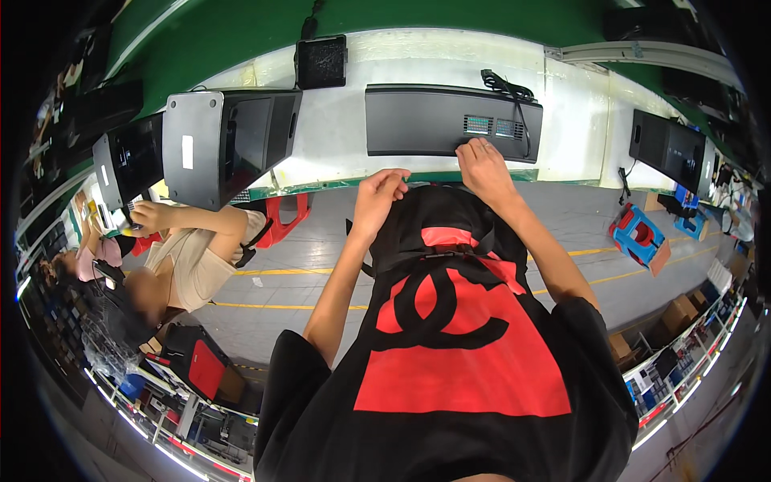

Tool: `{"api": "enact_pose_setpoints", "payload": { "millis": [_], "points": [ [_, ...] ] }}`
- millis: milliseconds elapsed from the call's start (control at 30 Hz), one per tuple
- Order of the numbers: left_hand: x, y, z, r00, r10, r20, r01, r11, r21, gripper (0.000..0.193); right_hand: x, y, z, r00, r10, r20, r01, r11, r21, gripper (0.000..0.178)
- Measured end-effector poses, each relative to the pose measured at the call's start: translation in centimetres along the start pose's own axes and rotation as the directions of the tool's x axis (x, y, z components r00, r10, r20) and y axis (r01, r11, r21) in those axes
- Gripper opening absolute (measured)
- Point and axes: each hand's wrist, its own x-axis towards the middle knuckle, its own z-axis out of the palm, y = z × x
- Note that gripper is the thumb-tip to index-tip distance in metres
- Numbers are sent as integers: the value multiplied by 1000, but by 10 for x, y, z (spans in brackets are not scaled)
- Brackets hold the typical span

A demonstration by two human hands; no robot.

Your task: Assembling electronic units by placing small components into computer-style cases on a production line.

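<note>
A long dark grey appliance housing [418,120] lies on the white worktop in front of me. Two slotted vents [491,126] show in its right part, and a black power cord [507,85] is bundled at its far right edge. My right hand [487,172] is at the near edge of the housing, just below the vents. Its fingers are bent and pressed together, and what they pinch, if anything, is hidden. By the worktop's front edge, left of it and apart from the housing, my left hand [381,198] is closed with curled fingers; their contents cannot be made out.
A black square tray-like piece [321,63] lies farther back on the worktop [337,136]. Similar dark appliances stand at left [193,149] and right [669,149]. A person [197,257] in beige works at left by a red stool [285,221]. Blue-red stools [638,237] are on the floor at right.
</note>
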Motion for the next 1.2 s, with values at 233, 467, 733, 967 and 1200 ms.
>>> {"api": "enact_pose_setpoints", "payload": {
  "millis": [233,467,733,967,1200],
  "points": [
    [-7,-11,-24,989,11,-147,-19,998,-54,24,27,-9,-3,944,303,132,-314,947,74,18],
    [-29,-52,-95,856,107,-505,-117,993,12,26,47,5,-32,758,569,318,-603,797,11,39],
    [-117,-114,-91,839,-273,470,276,959,65,53,-103,43,-49,536,837,-113,-562,453,692,32],
    [-129,-148,-100,728,-494,475,126,777,616,48,-328,16,42,363,831,423,-552,-174,815,41],
    [-136,-180,-99,800,-473,370,109,720,685,44,-342,5,-2,387,705,595,-599,-299,743,43]
  ]
}}
